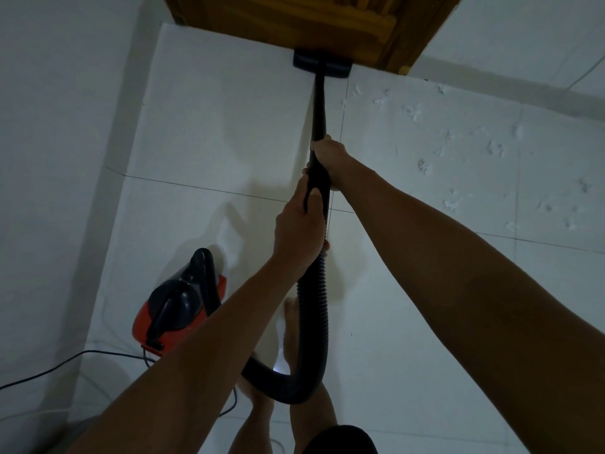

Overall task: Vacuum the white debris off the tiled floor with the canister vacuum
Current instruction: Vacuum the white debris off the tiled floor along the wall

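Observation:
A black vacuum wand (319,109) runs forward to its flat floor head (322,64), which sits against the foot of a wooden door. My right hand (329,155) grips the wand higher up; my left hand (299,224) grips it just below, where the ribbed black hose (312,322) begins. The hose loops down past my legs toward the red and black canister (178,306) on the floor at the left. White debris (458,152) lies scattered over the white tiles to the right of the wand.
A wooden door (311,24) fills the top middle. White walls close in on the left and far right. A black power cord (65,365) trails from the canister toward the lower left. My bare feet (289,326) stand under the hose.

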